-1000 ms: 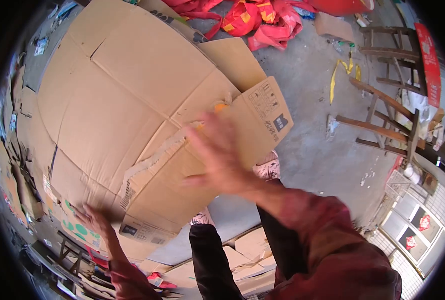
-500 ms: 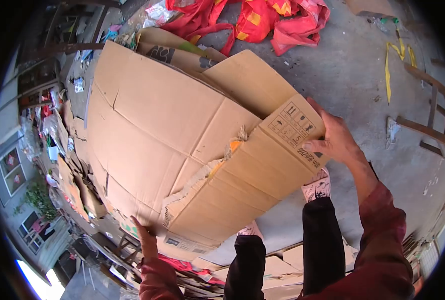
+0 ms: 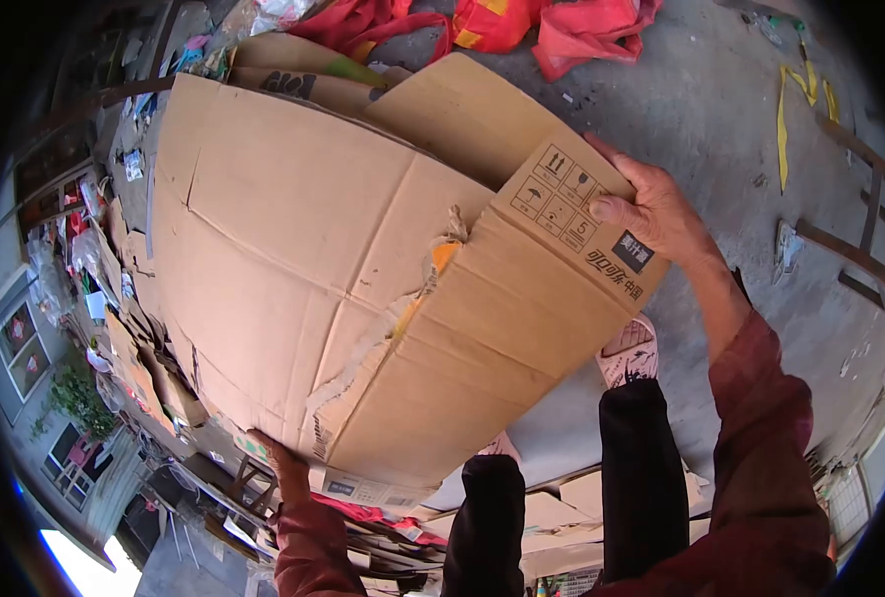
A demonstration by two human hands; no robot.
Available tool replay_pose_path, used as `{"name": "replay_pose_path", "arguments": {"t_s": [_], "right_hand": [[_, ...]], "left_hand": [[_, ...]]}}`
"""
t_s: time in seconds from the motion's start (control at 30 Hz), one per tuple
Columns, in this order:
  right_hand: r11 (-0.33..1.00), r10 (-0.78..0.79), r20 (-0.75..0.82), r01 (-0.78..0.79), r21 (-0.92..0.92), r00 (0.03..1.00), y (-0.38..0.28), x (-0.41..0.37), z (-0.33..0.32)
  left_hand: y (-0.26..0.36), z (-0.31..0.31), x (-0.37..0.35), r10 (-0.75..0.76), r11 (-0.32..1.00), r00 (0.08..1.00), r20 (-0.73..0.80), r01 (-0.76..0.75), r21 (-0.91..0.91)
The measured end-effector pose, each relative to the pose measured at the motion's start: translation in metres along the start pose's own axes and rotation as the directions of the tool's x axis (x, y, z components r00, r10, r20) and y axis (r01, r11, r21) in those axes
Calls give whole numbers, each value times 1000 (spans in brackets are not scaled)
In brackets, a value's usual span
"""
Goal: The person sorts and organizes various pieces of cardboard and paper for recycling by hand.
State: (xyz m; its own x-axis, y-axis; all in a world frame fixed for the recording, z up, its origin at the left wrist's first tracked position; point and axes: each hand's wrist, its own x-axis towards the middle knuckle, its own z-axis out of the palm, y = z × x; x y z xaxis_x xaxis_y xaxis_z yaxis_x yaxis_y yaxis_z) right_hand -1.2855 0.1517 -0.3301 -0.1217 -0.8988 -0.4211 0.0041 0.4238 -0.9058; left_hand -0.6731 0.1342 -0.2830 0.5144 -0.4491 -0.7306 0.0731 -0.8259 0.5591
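Note:
A large, partly flattened cardboard box (image 3: 273, 229) fills the middle of the view, tilted in front of my legs. Torn paper and a bit of orange tape run down its fold. My right hand (image 3: 661, 214) pinches the upper right edge, thumb on the panel printed with handling symbols, fingers behind it. At the lower left corner, my left hand (image 3: 283, 468) holds the box's edge; most of its fingers are hidden. A loose flap (image 3: 472, 109) stands up at the top, with more printed cardboard (image 3: 293, 85) behind it.
Red cloth bags (image 3: 492, 25) lie on the concrete floor beyond the box. A yellow strap (image 3: 783, 129) and a wooden frame (image 3: 845, 249) are at the right. Flattened cardboard (image 3: 562, 517) lies behind my feet, and mixed scrap (image 3: 89, 249) lines the left.
The box has shifted slightly up and left in view. My right thumb now lies higher on the printed panel, showing a dark printed label. My left hand keeps to the lower corner.

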Motion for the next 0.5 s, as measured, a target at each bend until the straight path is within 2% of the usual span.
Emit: {"name": "replay_pose_path", "arguments": {"t_s": [0.03, 0.1, 0.2, 0.27, 0.33, 0.37, 0.4, 0.43, 0.47, 0.5], "right_hand": [[1000, 8, 8, -8, -4, 1000, -3, 2, 1], [995, -95, 36, 95, 2, 995, -14, 5, 7], [1000, 13, 70, -14, 9, 997, -17, 7, 10], [1000, 19, 97, -20, 13, 995, -19, 6, 13], [997, -23, 97, 30, -67, 995, -12, 10, 12], [998, -22, 96, 28, -65, 995, -17, 10, 10], [997, -33, 159, 43, -62, 987, -27, 11, 5], [998, -29, 216, 42, -54, 976, -28, 7, 5], [999, 3, 209, 7, -44, 978, -20, 4, 9], [993, 62, 219, -39, -111, 974, -14, 6, 13]], "left_hand": [[-3, -5, 2, -35, 998, 997, 69, 39, -55], [-4, -13, 9, -72, 992, 987, 142, 87, -97], [-3, -6, 10, -114, 980, 978, 176, 141, -144], [1, 11, -10, -80, 993, 992, 102, 88, -78], [2, 2, -6, 40, 999, 995, 93, -40, 3], [7, 15, -20, 56, 998, 993, 103, -57, 8], [8, 10, -17, 58, 998, 993, 104, -60, 16], [11, -2, -13, 28, 999, 987, 158, -26, -19], [10, -11, -14, -14, 999, 978, 206, 24, -47], [17, 1, -27, -65, 994, 980, 186, 81, -76]]}}
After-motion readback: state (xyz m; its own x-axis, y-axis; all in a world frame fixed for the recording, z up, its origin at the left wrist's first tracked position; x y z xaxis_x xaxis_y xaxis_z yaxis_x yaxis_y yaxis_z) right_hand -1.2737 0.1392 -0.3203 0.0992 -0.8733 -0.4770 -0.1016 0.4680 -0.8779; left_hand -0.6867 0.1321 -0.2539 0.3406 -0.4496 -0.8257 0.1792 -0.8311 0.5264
